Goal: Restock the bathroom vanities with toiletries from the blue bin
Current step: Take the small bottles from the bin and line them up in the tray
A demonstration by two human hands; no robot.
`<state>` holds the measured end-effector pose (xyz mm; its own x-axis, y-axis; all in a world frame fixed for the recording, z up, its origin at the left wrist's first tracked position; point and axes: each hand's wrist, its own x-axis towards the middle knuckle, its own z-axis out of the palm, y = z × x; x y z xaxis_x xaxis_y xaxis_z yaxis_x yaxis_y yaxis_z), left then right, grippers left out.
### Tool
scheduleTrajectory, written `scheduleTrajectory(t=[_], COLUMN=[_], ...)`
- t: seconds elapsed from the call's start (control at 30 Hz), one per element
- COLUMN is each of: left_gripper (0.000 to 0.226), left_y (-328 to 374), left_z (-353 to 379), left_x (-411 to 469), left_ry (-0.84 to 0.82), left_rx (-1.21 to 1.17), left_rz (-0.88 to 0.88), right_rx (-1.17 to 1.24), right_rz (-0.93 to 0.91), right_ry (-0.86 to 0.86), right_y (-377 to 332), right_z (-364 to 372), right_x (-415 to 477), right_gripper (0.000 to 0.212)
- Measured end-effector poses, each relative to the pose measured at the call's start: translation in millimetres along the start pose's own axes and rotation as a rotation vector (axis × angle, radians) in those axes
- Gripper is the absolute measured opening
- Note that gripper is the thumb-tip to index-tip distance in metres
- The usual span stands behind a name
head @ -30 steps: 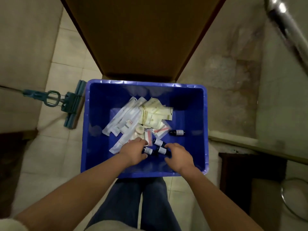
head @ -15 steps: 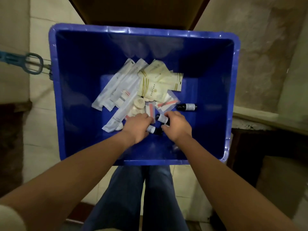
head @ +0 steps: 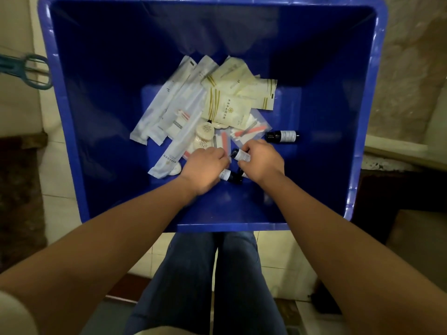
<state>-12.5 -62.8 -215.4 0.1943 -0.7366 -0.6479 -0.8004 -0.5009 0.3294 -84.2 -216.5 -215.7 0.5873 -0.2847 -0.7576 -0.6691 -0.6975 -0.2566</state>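
Restocking is judged hardly begun: packets (head: 227, 110) lie heaped mid-bin (head: 96, 93). A bottle (head: 242, 154) is pinched by the right hand (head: 262, 162); a second bottle (head: 228, 175) is covered by the curled left hand (head: 205, 168), grip unclear.

Blue bin (head: 72, 117), deep, open-topped, toiletries heaped mid-floor. Long white sachets (head: 169, 105) fan out on the left, with cream gold-striped packets (head: 227, 107) overlapping on their right. Round soaps (head: 205, 131) and clear pink-strip packets (head: 249, 131) lie just below them. Dark labelled bottle (head: 281, 136) lies on its side, apart to the right. Right hand (head: 262, 163) grips second bottle (head: 241, 154), tilted. Third bottle (head: 229, 175) pokes out from under left hand (head: 205, 168), possibly gripped; blurred.
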Motion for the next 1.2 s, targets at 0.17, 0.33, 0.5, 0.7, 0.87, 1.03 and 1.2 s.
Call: scheduleTrajectory(t=[0.17, 0.33, 0.5, 0.7, 0.87, 1.03, 1.2], left_gripper=[0.037, 0.036, 0.032, 0.031, 0.033, 0.043, 0.038], left_y=[-3, -7, -9, 3, 20, 39, 62], left_z=[-4, -17, -35, -61, -82, -104, -130], left_x=[-4, -14, -34, -65, -91, -112, -130], left_ry=[-0.009, 0.009, 0.055, 0.092, 0.19, 0.317, 0.483], left_rx=[0.013, -0.001, -0.101, -0.442, -0.695, -0.982, -1.142], left_rz=[0.007, -0.003, -0.104, -0.406, -0.585, -0.622, -0.604], right_rx=[-0.055, 0.074, 0.298, 0.514, 0.65, 0.608, 0.661], right_rz=[-0.033, 0.005, 0.053, 0.054, 0.023, -0.047, -0.105], right_ry=[-0.072, -0.105, -0.144, -0.126, -0.094, -0.016, 0.008], right_y=[-2, -8, -11, -22, -32, -42, -54], right_z=[-10, -25, -37, -66, -97, -129, -155], right_x=[2, -11, -33, -66, -99, -133, -168], right_gripper=[0.015, 0.017, 0.024, 0.022, 0.019, 0.01, 0.02])
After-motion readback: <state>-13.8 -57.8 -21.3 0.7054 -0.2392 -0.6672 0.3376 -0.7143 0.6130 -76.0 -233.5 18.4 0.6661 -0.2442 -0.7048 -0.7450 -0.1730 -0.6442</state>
